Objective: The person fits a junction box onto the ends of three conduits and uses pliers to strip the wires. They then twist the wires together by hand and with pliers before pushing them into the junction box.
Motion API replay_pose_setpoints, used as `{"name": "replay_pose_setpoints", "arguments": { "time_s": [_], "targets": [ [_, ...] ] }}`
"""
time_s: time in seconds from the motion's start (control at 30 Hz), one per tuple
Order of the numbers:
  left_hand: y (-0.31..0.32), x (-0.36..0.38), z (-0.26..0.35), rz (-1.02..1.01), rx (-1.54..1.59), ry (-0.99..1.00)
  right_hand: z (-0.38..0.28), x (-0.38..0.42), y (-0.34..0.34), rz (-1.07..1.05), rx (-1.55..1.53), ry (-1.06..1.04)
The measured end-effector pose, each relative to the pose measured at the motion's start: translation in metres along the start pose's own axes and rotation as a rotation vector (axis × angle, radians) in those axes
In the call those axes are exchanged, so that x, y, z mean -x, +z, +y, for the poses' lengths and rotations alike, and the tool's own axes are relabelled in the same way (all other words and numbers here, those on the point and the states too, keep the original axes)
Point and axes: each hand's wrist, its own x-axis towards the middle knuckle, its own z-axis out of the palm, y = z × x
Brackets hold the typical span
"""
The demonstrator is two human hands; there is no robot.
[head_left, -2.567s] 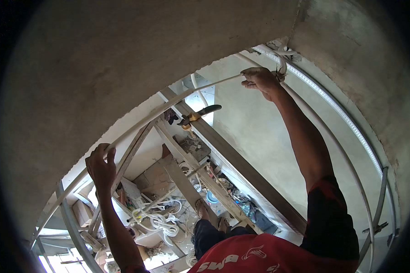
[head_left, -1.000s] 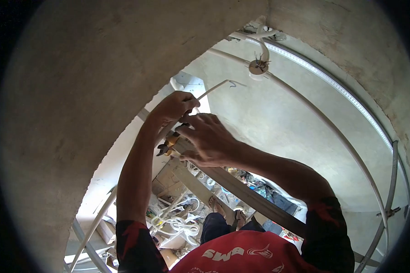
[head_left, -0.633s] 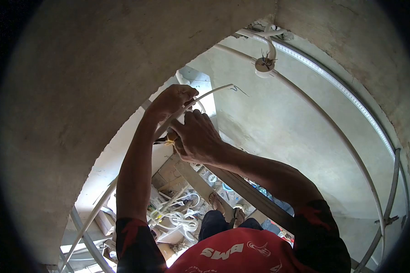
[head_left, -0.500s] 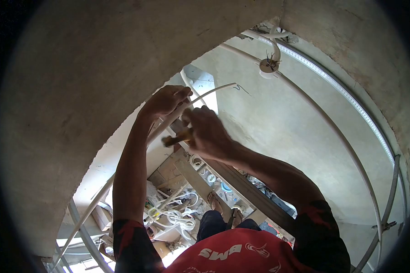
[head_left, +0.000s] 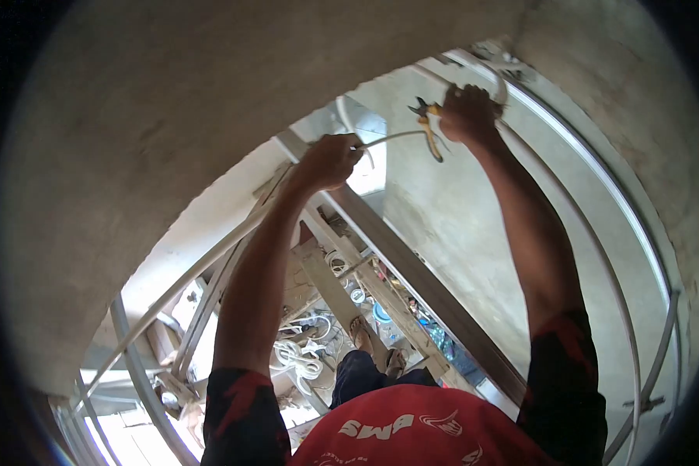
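Observation:
My left hand [head_left: 332, 161] is closed around the end of a pale conduit pipe [head_left: 202, 266], which runs up from the lower left behind my forearm. A thin cable [head_left: 392, 140] sticks out of that fist and bends toward the right. Up at the curved wall pipe [head_left: 573, 202], my right hand [head_left: 470, 114] is closed with cutting pliers [head_left: 426, 124] hanging from it. The pliers have dark jaws and yellow handles. My fingers cover the spot where the round junction box was visible, so the box is hidden.
A rough concrete edge [head_left: 233, 182] curves overhead on the left. A light strip [head_left: 575, 128] follows the right wall. Below are a dark metal beam [head_left: 419, 272], a wooden plank [head_left: 330, 291] under my feet, and coiled white tubing [head_left: 297, 359] on the cluttered floor.
My right hand has moved up and right from beside the left hand to the junction box, taking the pliers along. My left hand has shifted slightly right on the conduit pipe.

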Motion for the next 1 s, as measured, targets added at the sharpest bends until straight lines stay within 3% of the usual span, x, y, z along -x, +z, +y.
{"name": "replay_pose_setpoints", "arguments": {
  "time_s": [0.07,0.27,0.4,0.47,0.6,0.63,0.67,0.7,0.73,0.77,0.8,0.83,0.87,0.9,0.93,1.0],
  "targets": [
    [0.001,0.003,0.005,-0.033,0.009,-0.047,-0.006,-0.002,-0.007,-0.009,-0.054,0.074],
    [0.013,-0.004,-0.012,-0.016,0.074,0.043,-0.007,0.004,-0.025,-0.087,-0.100,-0.038],
    [0.006,-0.007,-0.001,-0.054,0.072,0.003,-0.005,0.006,-0.021,0.010,-0.094,0.004],
    [0.011,-0.018,0.003,-0.055,0.008,0.012,-0.004,0.004,-0.030,-0.149,-0.197,0.016],
    [0.025,-0.026,0.009,0.024,-0.007,-0.015,0.002,0.002,-0.026,-0.151,-0.247,0.011],
    [0.021,-0.031,0.007,-0.106,-0.059,0.188,0.007,0.000,-0.014,-0.120,-0.201,-0.009],
    [0.069,-0.062,-0.066,0.185,-0.289,0.778,0.012,-0.005,0.002,-0.171,-0.210,0.095],
    [0.073,-0.049,-0.053,0.269,-0.125,0.721,0.040,-0.020,0.065,-0.016,-0.145,-0.140],
    [0.101,-0.076,-0.093,0.461,-0.341,1.070,0.050,-0.019,0.096,0.197,-0.109,-0.284],
    [0.120,-0.096,-0.093,0.235,-0.222,0.809,0.081,-0.050,0.180,0.362,-0.532,-0.452],
    [0.147,-0.121,-0.099,0.053,-0.104,0.483,0.080,-0.051,0.158,0.358,-0.213,-0.497],
    [0.169,-0.142,-0.100,-0.058,-0.047,0.178,0.092,-0.073,0.188,0.397,-0.034,-0.498],
    [0.115,-0.105,-0.053,-0.073,-0.083,0.052,0.082,-0.080,0.191,0.157,0.210,-0.278],
    [0.118,-0.109,-0.041,0.075,0.031,0.015,0.081,-0.077,0.173,0.096,0.304,-0.149],
    [0.074,-0.067,-0.001,0.031,0.001,-0.041,0.066,-0.070,0.142,-0.060,0.263,-0.148],
    [0.065,-0.064,0.007,-0.031,-0.014,-0.136,0.037,-0.055,0.085,-0.175,0.257,-0.154]
  ]
}}
